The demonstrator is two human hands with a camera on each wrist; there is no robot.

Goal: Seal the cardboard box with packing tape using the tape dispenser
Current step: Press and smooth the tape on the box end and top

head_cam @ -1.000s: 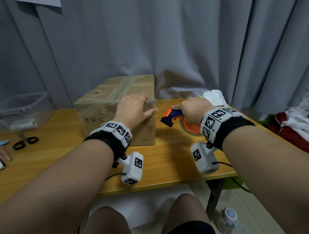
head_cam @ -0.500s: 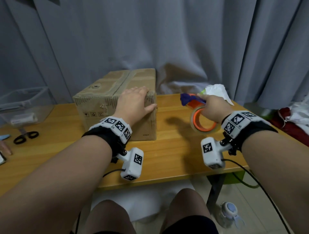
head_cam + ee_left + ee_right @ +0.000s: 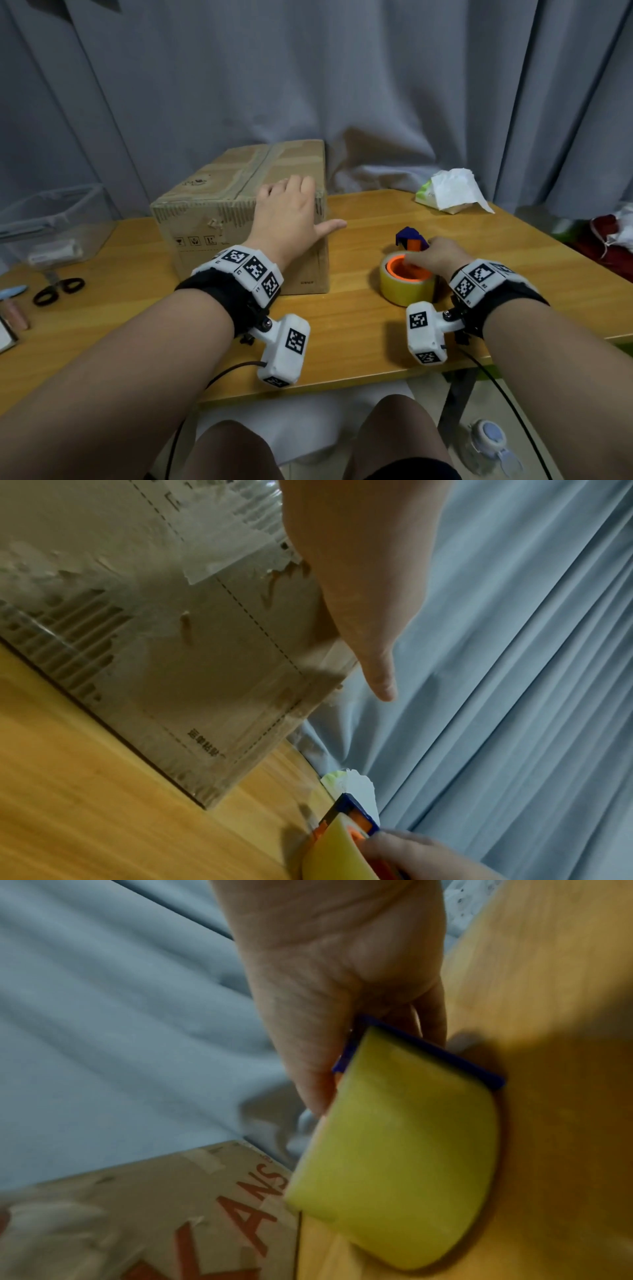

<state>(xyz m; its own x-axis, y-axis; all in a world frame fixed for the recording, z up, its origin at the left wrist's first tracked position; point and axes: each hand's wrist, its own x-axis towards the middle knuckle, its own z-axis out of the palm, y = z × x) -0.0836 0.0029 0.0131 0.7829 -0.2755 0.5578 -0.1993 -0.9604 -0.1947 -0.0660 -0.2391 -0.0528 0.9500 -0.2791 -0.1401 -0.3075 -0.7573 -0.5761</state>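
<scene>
The brown cardboard box [image 3: 219, 205] stands on the wooden table [image 3: 359, 335], its flaps down with tape along the top seam. My left hand [image 3: 301, 209] lies flat on the box's near right top corner, fingers straight and thumb [image 3: 377, 656] sticking out past the edge. To the right of the box, the tape dispenser [image 3: 406, 287] sits on the table with its yellow roll lying flat, orange core up and blue frame [image 3: 411, 236] at the far side. My right hand [image 3: 430, 255] grips the tape dispenser [image 3: 394, 1150] from above, fingers curled round its frame [image 3: 452, 1058].
A clear plastic bin [image 3: 51, 222] and black scissors [image 3: 58, 291] are at the table's left end. A tissue pack [image 3: 452, 192] lies at the back right. Grey curtain hangs close behind the box. A bottle [image 3: 489, 442] stands on the floor by the table leg.
My right hand had lifted the dispenser off the table; it has now come down and nearer, with the roll lying flat. My left hand stays on the box.
</scene>
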